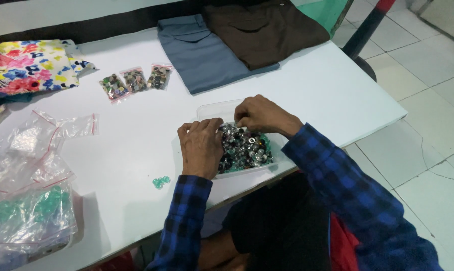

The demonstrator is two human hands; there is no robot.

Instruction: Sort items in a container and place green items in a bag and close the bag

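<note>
Right at the near counter edge, both hands are down in a clear plastic tub (pixel 209 109) of mixed buttons (pixel 244 148) (dark, silver, green). Left hand (pixel 201 145) lies palm-down w/ fingers curled, touching the pile's left side; can't tell if it pinches anything. Right hand (pixel 259 115) is bent over the tub's far end, fingertips drawn together on the buttons as if pinching one or two, exact grip hidden. The tub's long axis runs away from the person, tilted slightly, so the pile sits directly under and between the hands, neither clearly nearer. A few loose green buttons (pixel 161 181) sit on the counter (pixel 337 95) just left of the left wrist. Further out: three small zip bags of buttons (pixel 135 80) in a row, empty zip bags (pixel 36 145) at far left, floral cloth (pixel 28 65), and folded grey-blue (pixel 202 55) and brown garments (pixel 264 30) beyond the tub.
</note>
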